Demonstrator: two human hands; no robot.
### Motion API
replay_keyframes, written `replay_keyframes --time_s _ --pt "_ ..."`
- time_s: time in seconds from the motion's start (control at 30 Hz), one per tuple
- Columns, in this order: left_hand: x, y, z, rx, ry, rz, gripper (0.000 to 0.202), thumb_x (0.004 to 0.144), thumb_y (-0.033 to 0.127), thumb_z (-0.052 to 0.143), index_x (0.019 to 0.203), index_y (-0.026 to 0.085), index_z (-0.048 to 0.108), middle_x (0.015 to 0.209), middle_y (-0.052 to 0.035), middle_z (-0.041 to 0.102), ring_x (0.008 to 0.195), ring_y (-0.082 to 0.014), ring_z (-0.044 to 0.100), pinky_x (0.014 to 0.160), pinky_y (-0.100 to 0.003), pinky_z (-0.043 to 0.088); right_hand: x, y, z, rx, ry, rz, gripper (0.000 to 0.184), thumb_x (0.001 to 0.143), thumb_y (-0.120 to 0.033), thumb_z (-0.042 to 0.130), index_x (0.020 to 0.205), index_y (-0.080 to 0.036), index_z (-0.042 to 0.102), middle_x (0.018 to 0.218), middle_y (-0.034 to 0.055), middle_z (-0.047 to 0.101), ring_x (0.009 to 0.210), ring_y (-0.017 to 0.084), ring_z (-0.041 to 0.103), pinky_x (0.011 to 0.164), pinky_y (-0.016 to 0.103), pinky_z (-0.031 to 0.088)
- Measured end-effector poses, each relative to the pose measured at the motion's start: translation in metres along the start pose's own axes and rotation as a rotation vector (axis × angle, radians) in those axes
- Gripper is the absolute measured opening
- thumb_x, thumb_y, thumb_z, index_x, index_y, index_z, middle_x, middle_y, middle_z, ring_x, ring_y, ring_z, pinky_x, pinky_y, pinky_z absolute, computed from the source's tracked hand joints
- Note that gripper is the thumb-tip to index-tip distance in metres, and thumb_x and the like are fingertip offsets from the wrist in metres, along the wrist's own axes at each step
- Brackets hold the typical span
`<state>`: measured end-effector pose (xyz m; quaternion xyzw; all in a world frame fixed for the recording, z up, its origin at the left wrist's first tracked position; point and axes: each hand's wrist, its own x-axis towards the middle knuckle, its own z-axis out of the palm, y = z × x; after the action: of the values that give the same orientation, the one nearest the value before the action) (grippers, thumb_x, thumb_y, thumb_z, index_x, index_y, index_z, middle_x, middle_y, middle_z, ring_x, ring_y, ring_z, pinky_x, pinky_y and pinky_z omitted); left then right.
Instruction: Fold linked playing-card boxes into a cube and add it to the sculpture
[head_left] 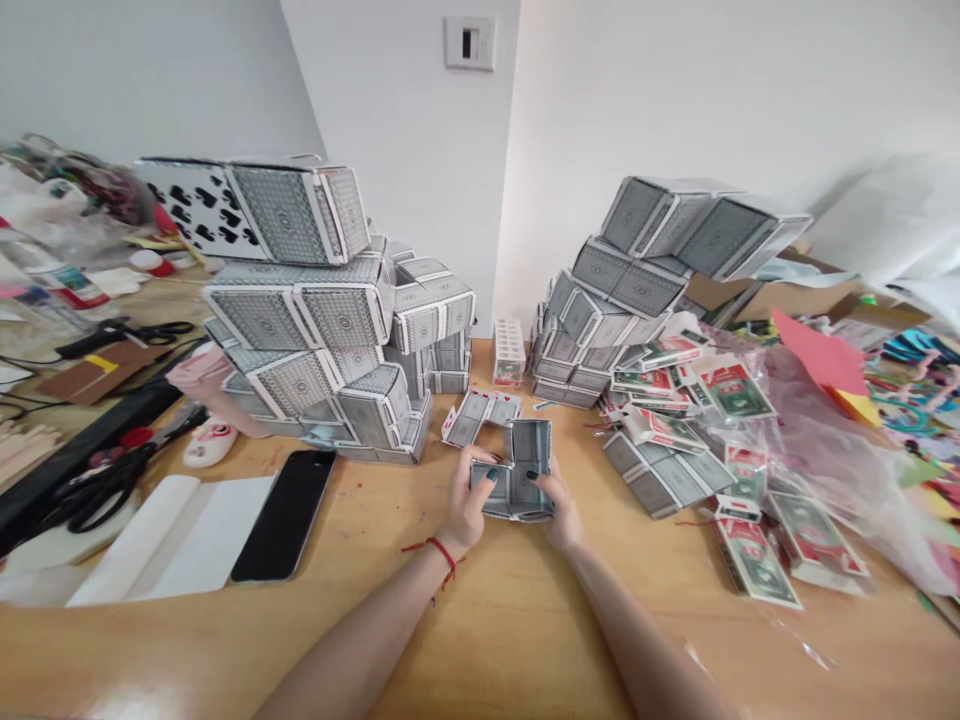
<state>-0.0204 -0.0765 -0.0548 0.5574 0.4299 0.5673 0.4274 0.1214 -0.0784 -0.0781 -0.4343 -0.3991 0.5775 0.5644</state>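
Observation:
Between my two hands is an L-shaped piece of folded playing cards [531,470], with grey patterned card backs showing. My left hand [471,495] grips its left end, thumb on top. At its right side my right hand [559,500] grips it too, thumb pressed on the near face. Just beyond lies another folded card piece [480,412] with red pips, touching or close behind the held one. A tall stack of card blocks [315,310] rises at left, and a second stack [622,270] at right.
Red-and-green card boxes [750,555] and a grey card block [667,475] lie at right beside plastic wrap. A black phone [285,515], white paper [180,530] and black scissors [112,480] are at left. A clear box of cards [509,352] stands by the wall.

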Motion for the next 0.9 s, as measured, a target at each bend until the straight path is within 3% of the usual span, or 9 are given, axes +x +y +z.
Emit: replay_keyframes --time_s 0.1,0.17,0.27,0.33,0.53,0.6,0.7,0.8,0.9 --pt "0.006 -0.001 -0.006 -0.012 0.023 -0.018 0.014 0.077 0.032 0.045 0.077 0.019 0.051 0.074 -0.0023 0.055 0.071 -0.0178 0.052 0.069 -0.029 0.041 0.001 0.0 -0.001 -0.038 -0.021 -0.005 0.046 0.071 -0.04 0.056 0.114 -0.025 0.055 0.112 0.0014 0.062 0.113 0.027 0.049 0.095 0.037 0.039" --pt "0.012 -0.003 -0.014 -0.04 0.024 -0.02 0.017 0.077 0.033 0.044 0.077 0.018 0.054 0.076 -0.0037 0.059 0.075 -0.0192 0.055 0.071 -0.03 0.042 0.003 -0.002 -0.003 -0.038 -0.02 -0.015 0.045 0.072 -0.045 0.057 0.113 -0.026 0.055 0.11 0.0019 0.062 0.113 0.026 0.05 0.094 0.037 0.04" --pt "0.02 -0.006 -0.024 -0.109 -0.072 -0.019 0.029 0.078 0.034 0.042 0.09 0.016 0.061 0.088 -0.0077 0.065 0.086 -0.0229 0.059 0.08 -0.035 0.044 0.007 -0.008 -0.007 0.049 0.004 -0.021 0.047 0.074 -0.047 0.057 0.118 -0.03 0.049 0.107 0.0008 0.063 0.105 0.024 0.056 0.09 0.037 0.043" --pt "0.023 -0.009 -0.027 -0.139 -0.072 -0.006 0.036 0.079 0.035 0.04 0.101 0.015 0.061 0.099 -0.0098 0.066 0.094 -0.0244 0.06 0.086 -0.037 0.043 0.009 -0.012 -0.009 0.115 0.006 0.001 0.052 0.073 -0.042 0.062 0.121 -0.033 0.045 0.106 0.0 0.063 0.097 0.023 0.06 0.086 0.037 0.046" --pt "0.011 -0.016 -0.013 -0.282 0.355 0.006 0.043 0.083 0.035 0.04 0.121 0.019 0.049 0.129 -0.0098 0.052 0.117 -0.0233 0.05 0.094 -0.035 0.041 0.01 -0.013 -0.003 0.222 0.028 0.065 0.03 0.069 -0.038 0.068 0.094 -0.026 0.056 0.1 0.0005 0.062 0.084 0.019 0.061 0.075 0.035 0.051" --pt "0.006 -0.016 -0.008 -0.349 0.333 -0.052 0.048 0.084 0.036 0.041 0.13 0.022 0.039 0.138 -0.0085 0.043 0.123 -0.0228 0.045 0.096 -0.034 0.04 0.009 -0.01 0.0 0.234 0.086 0.03 0.03 0.068 -0.038 0.07 0.088 -0.026 0.052 0.099 -0.0009 0.059 0.082 0.017 0.06 0.073 0.034 0.052" --pt "0.005 -0.014 -0.006 -0.284 0.251 -0.112 0.061 0.078 0.031 0.052 0.136 0.026 0.032 0.142 -0.0061 0.038 0.127 -0.0231 0.04 0.102 -0.035 0.035 0.007 -0.01 -0.001 0.147 0.096 -0.006 0.034 0.065 -0.036 0.073 0.085 -0.026 0.048 0.099 -0.0019 0.056 0.082 0.015 0.059 0.072 0.032 0.051" --pt "0.007 -0.013 -0.009 -0.175 0.18 -0.111 0.064 0.074 0.024 0.054 0.135 0.026 0.035 0.142 -0.0037 0.039 0.13 -0.0227 0.036 0.107 -0.035 0.028 0.006 -0.016 -0.008 -0.025 0.049 -0.054 0.042 0.066 -0.038 0.072 0.099 -0.029 0.047 0.103 -0.0006 0.058 0.086 0.017 0.057 0.077 0.031 0.047" --pt "0.007 -0.013 -0.009 -0.147 0.146 -0.098 0.06 0.075 0.025 0.048 0.134 0.025 0.036 0.14 -0.0033 0.041 0.131 -0.0218 0.034 0.107 -0.034 0.028 0.004 -0.02 -0.011 -0.104 -0.064 -0.047 0.042 0.076 -0.046 0.058 0.112 -0.028 0.046 0.106 0.0022 0.06 0.096 0.021 0.055 0.084 0.033 0.042"
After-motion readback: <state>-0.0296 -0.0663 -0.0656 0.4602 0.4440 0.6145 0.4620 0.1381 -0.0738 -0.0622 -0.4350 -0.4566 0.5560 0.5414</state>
